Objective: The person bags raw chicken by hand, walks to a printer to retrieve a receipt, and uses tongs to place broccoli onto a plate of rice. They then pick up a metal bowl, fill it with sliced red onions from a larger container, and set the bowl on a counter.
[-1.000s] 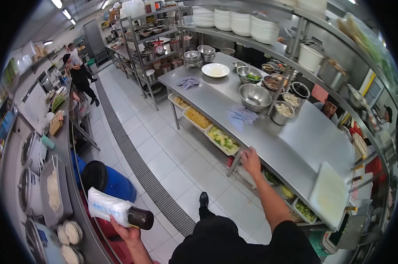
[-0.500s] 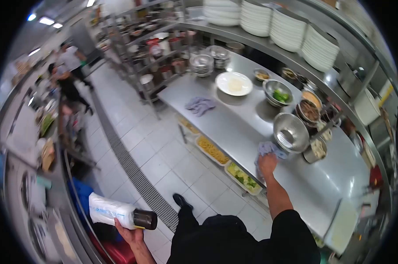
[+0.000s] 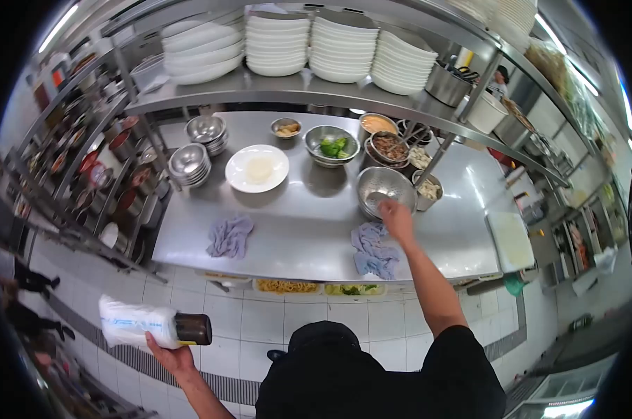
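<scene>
In the head view, my left hand (image 3: 171,355) is closed around a white, plastic-wrapped bottle (image 3: 138,322) with a dark brown cap. The bottle lies sideways, tilted slightly, above the floor at the lower left. My right hand (image 3: 398,220) reaches over the front rim of a steel mixing bowl (image 3: 373,183) on the counter. Its fingers look curled; whether they pinch the rim cannot be made out. A crumpled purple-blue cloth (image 3: 374,251) lies just below that hand, apart from it. Behind the bowl stand a pot of brown food (image 3: 389,146) and a bowl with broccoli (image 3: 334,147).
A white plate (image 3: 238,183) with a pale round of food sits left on the steel counter (image 3: 295,234), near a second cloth (image 3: 230,236) and stacked metal bowls (image 3: 189,164). Stacked white plates (image 3: 277,45) fill the shelf above. A cutting board (image 3: 509,241) lies at right.
The view has turned to face the counter. My right hand has let go of the cloth and moved up to the steel mixing bowl. My left hand still holds the bottle.
</scene>
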Demonstrator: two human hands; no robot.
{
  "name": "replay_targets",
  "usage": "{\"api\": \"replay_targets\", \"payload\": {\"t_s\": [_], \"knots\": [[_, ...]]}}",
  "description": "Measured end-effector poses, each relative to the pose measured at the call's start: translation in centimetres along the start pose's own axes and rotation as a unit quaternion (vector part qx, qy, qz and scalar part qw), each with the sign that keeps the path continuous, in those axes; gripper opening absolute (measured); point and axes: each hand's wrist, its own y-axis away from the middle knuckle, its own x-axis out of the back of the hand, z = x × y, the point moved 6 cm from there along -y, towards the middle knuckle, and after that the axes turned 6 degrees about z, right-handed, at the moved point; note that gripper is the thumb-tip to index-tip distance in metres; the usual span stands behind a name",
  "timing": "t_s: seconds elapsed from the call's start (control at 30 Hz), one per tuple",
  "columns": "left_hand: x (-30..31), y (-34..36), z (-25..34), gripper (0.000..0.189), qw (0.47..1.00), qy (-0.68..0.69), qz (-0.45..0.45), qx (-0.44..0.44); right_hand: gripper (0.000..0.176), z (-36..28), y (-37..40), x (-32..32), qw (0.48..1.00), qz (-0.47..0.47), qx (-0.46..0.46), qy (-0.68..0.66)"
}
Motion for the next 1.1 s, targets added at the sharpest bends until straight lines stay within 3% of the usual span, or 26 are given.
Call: {"api": "replay_targets", "payload": {"t_s": [0.03,0.1,0.23,0.3,0.37,0.4,0.43,0.47,0.7,0.83,0.9,0.93,0.97,1.03,1.07,1.1], "knots": [[-1.0,-1.2,0.1,0.062,1.0,-0.003,-0.006,0.008,0.024,1.6,-2.6,0.7,0.996,0.069,-0.008,-0.058],[-1.5,-4.1,-0.6,0.062,1.0,-0.007,-0.012,0.022,0.026,-0.2,-7.1,4.6,0.977,0.204,0.023,0.056],[-1.6,-6.9,-1.7,0.061,0.999,-0.03,0.004,0.017,0.026,-0.1,-16.4,8.3,0.894,0.374,0.172,0.179],[-2.6,-8.0,-1.9,0.06,0.999,-0.046,0.018,0.008,0.033,4.6,-22.8,8.1,0.919,0.205,-0.04,0.334],[-2.5,-9.1,-1.8,0.063,0.997,-0.062,0.034,-0.008,0.027,9.7,-27.5,6.6,0.79,0.278,0.184,0.514],[-1.8,-10.5,-1.1,0.063,0.997,-0.067,0.037,-0.029,0.028,14.1,-31.0,5.6,0.839,0.304,0.273,0.359],[-1.7,-11.8,-1.2,0.062,0.997,-0.073,0.025,-0.031,0.026,14.2,-32.3,5.6,0.781,0.325,0.301,0.44],[-2.7,-11.9,-1.2,0.06,0.996,-0.077,0.036,-0.041,0.026,13.6,-33.5,4.3,0.783,0.322,0.307,0.435],[-4.4,-19.4,-2.6,0.059,0.996,-0.088,0.005,-0.002,0.029,16.8,-34.0,9.7,0.834,0.327,0.168,0.411],[-6.5,-24.4,-4.1,0.054,0.995,-0.096,-0.025,0.013,0.032,10.2,-27.4,9.8,0.847,0.337,0.094,0.4],[-4.0,-29.2,-5.1,0.058,0.989,-0.141,-0.039,0.001,0.033,6.9,-25.2,8.4,0.854,0.334,0.061,0.393],[-5.4,-29.8,-5.1,0.06,0.983,-0.173,-0.044,-0.043,0.027,3.8,-23.2,7.1,0.856,0.349,0.112,0.366],[-7.2,-30.2,-5.4,0.062,0.974,-0.204,-0.051,-0.086,0.03,5.0,-21.5,6.4,0.899,0.346,-0.035,0.267],[-8.1,-32.3,-6.4,0.065,0.952,-0.265,-0.062,-0.144,0.034,3.5,-15.0,3.5,0.877,0.43,-0.123,0.177],[-9.0,-32.5,-6.7,0.066,0.935,-0.307,-0.051,-0.17,0.032,4.6,-12.0,1.1,0.883,0.433,-0.164,-0.079],[-9.2,-33.2,-7.3,0.066,0.924,-0.345,-0.041,-0.16,0.026,4.6,-9.0,-1.8,0.816,0.43,-0.145,-0.359]]}}
